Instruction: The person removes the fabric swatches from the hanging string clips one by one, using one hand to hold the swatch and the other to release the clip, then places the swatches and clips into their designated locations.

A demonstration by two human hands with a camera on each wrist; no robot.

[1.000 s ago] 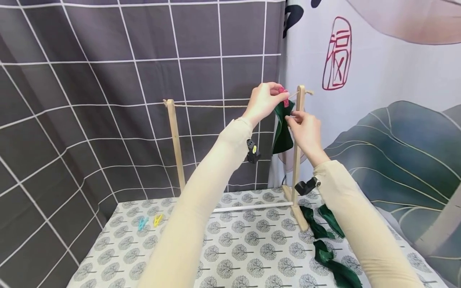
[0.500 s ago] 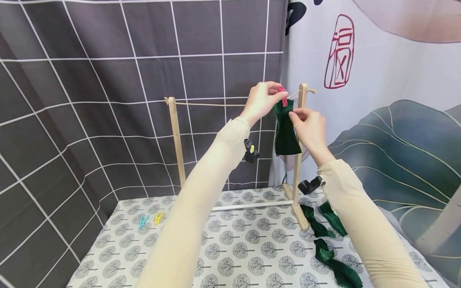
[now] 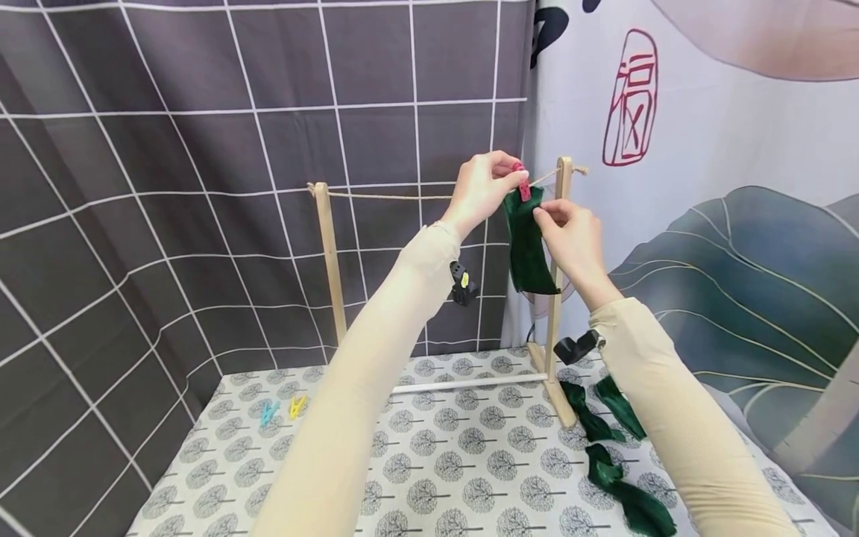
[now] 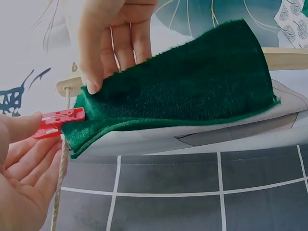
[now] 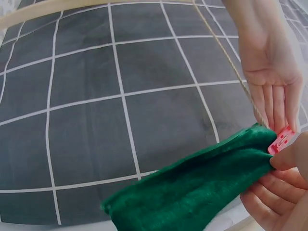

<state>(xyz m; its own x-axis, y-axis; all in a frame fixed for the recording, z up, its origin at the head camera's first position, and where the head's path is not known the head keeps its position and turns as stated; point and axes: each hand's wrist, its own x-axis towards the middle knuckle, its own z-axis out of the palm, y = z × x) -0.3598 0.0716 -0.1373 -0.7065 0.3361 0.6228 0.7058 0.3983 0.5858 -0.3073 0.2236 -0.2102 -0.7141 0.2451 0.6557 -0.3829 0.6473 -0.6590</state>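
Observation:
A dark green velvety cloth (image 3: pixel 530 246) hangs from the string (image 4: pixel 58 187) near the right post. My left hand (image 3: pixel 482 188) pinches a red clothespin (image 4: pixel 60 121) between thumb and fingers, its jaws over the cloth's top edge at the string. Thumb and fingers of my right hand (image 3: pixel 570 237) pinch the cloth's upper right edge, just beside the clothespin. In the right wrist view the cloth slants down from the clothespin (image 5: pixel 281 140), with the thumb of my right hand (image 5: pixel 279 192) pressed on its edge.
The wooden stand has a left post (image 3: pixel 329 261), a right post (image 3: pixel 555 298) and a white bottom bar (image 3: pixel 470 384). Several green cloths (image 3: pixel 631 492) lie at the right of the patterned table. A blue clothespin (image 3: pixel 269 412) and a yellow clothespin (image 3: pixel 297 406) lie at the left.
The cloth has turned to face the camera more broadly. My left hand and the red clothespin have shifted slightly left; my right hand keeps pinching the cloth's edge.

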